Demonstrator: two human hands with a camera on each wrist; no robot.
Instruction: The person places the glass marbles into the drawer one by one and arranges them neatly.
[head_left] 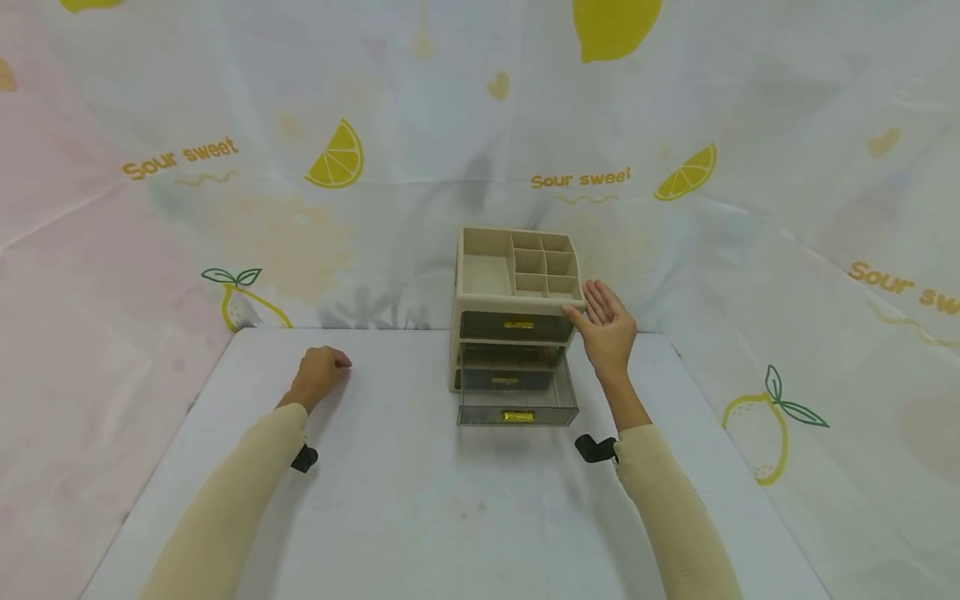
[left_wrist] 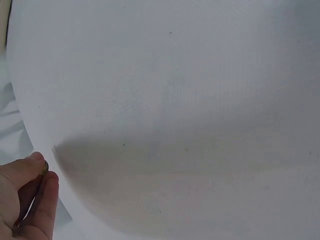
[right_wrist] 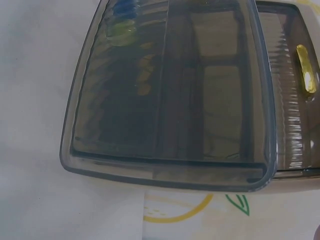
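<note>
A beige desktop drawer organizer (head_left: 455,333) stands at the back of the table, with an open-topped compartment tray (head_left: 487,275) on its top. Its smoky clear middle drawer (head_left: 555,416) is pulled out towards me; the top drawer (head_left: 480,326) is closed. My right hand (head_left: 609,337) rests against the organizer's upper right front corner, thumb at the front edge and fingers straight along the side. To the left, my left hand (head_left: 318,372) is over the table, apart from the organizer. Between its thumb and finger it pinches a small, brassy, rounded thing (left_wrist: 45,168), mostly hidden by the fingertips.
A white-covered table (head_left: 390,500) lies under both arms. Behind it hangs a lemon-print cloth (head_left: 420,108), close to the organizer's back. In the right wrist view, the extended drawer (right_wrist: 175,172) juts out over the table, with a gold handle (right_wrist: 306,69) beside it.
</note>
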